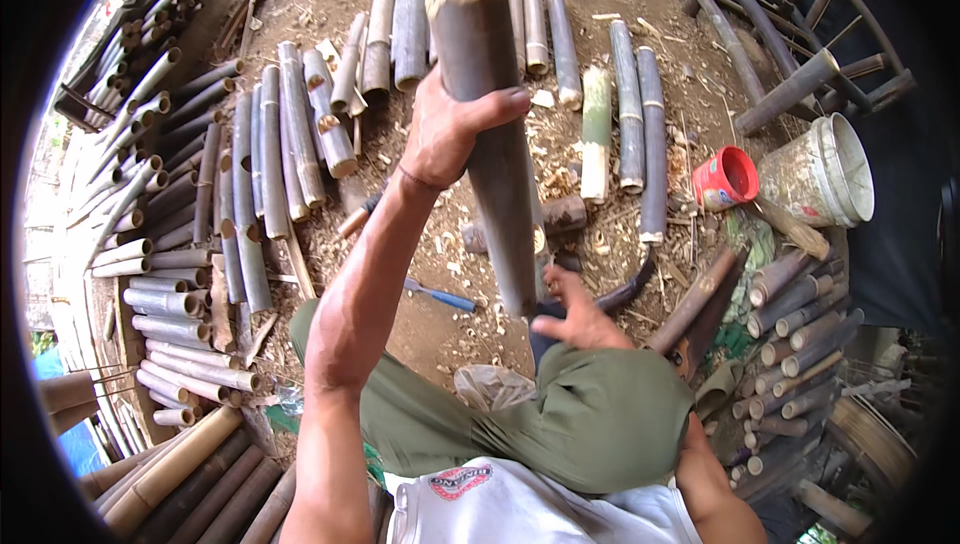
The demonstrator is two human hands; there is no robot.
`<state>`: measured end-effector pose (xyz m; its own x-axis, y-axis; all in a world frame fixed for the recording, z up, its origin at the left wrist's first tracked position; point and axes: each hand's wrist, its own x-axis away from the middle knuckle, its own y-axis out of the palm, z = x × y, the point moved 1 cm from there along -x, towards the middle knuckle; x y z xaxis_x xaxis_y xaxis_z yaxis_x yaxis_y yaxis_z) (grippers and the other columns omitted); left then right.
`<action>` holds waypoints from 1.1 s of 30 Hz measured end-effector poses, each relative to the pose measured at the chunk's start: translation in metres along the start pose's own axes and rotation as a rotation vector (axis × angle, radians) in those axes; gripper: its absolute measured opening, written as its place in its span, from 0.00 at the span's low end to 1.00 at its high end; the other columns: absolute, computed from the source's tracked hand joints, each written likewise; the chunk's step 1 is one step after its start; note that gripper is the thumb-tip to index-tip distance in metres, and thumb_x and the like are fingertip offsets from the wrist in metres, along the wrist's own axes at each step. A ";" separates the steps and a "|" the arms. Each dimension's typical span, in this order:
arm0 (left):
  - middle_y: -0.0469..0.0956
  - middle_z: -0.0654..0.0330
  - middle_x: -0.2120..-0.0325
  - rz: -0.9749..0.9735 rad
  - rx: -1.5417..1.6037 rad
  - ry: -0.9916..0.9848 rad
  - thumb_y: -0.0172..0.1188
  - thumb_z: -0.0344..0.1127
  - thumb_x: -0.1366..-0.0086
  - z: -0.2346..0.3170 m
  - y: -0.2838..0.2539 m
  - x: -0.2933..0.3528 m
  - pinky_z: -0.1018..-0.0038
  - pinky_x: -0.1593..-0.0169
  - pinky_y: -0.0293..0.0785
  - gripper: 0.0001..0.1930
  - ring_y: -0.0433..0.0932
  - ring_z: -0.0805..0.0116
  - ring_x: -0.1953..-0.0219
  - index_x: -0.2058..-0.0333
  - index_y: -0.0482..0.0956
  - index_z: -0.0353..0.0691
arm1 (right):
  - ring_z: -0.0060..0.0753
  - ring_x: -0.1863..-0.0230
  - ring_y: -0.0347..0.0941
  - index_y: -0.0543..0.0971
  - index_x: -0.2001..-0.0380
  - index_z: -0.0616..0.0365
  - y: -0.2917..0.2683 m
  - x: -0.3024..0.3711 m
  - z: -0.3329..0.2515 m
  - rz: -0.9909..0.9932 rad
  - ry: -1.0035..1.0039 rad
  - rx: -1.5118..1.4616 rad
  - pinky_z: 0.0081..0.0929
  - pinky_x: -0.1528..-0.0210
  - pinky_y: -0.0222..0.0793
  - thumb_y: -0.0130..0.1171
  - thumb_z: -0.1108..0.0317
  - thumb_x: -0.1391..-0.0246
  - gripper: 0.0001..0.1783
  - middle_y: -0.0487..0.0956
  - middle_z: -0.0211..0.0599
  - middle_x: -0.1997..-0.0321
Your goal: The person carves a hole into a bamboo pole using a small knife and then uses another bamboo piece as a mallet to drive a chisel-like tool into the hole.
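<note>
Jutting past both sides of left hand (448, 131): dark bamboo tube (500, 169).

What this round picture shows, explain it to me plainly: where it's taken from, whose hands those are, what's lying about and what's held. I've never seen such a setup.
There is no machine here, just a person with two bare hands. The single picture comes from a wide fisheye camera worn on the head, looking down, so straight edges bend toward the rim and you see the wearer's own arms and green trousers.

The left hand grips a dark bamboo tube near its upper end. The right hand is open beside the lower end; whether it touches cannot be told.

On the earth floor lie cut bamboo lengths, pale shavings and a blue-handled tool. At right stand a red bucket and a white bucket.
</note>
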<state>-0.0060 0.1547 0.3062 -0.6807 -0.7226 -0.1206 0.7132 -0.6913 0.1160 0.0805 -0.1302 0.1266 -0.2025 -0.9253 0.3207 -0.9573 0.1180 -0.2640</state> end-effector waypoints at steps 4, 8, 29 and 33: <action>0.79 0.58 0.67 -0.068 -0.058 0.177 0.75 0.41 0.56 0.021 0.032 0.008 0.70 0.57 0.78 0.30 0.80 0.69 0.64 0.57 0.73 0.35 | 0.43 0.42 0.69 0.59 0.34 0.60 -0.047 0.019 -0.010 0.345 0.039 0.015 0.39 0.42 0.69 0.65 0.68 0.49 0.41 0.68 0.50 0.40; 0.80 0.51 0.62 -0.034 -0.224 0.296 0.76 0.43 0.61 0.000 0.043 0.014 0.68 0.55 0.79 0.41 0.81 0.61 0.59 0.48 0.69 0.32 | 0.36 0.48 0.73 0.62 0.35 0.62 -0.075 0.041 -0.021 0.464 -0.024 -0.074 0.31 0.46 0.72 0.60 0.74 0.44 0.34 0.72 0.46 0.44; 0.78 0.48 0.58 -0.162 -0.153 0.541 0.72 0.41 0.64 -0.011 0.058 0.077 0.62 0.50 0.75 0.39 0.79 0.48 0.55 0.48 0.71 0.37 | 0.50 0.41 0.71 0.72 0.46 0.74 -0.087 0.022 -0.359 0.297 -0.797 0.741 0.39 0.36 0.60 0.40 0.51 0.40 0.34 0.74 0.58 0.44; 0.78 0.46 0.59 -0.256 -0.127 0.526 0.74 0.43 0.63 -0.007 0.057 0.065 0.61 0.50 0.75 0.39 0.79 0.47 0.55 0.49 0.71 0.36 | 0.46 0.41 0.72 0.74 0.45 0.68 -0.063 0.003 -0.381 -0.028 -0.633 0.925 0.35 0.35 0.58 0.39 0.45 0.40 0.36 0.76 0.52 0.43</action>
<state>-0.0084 0.0688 0.2982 -0.6827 -0.4103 -0.6046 0.5741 -0.8131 -0.0964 0.0620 -0.0030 0.4904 0.2107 -0.9709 -0.1137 -0.3850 0.0245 -0.9226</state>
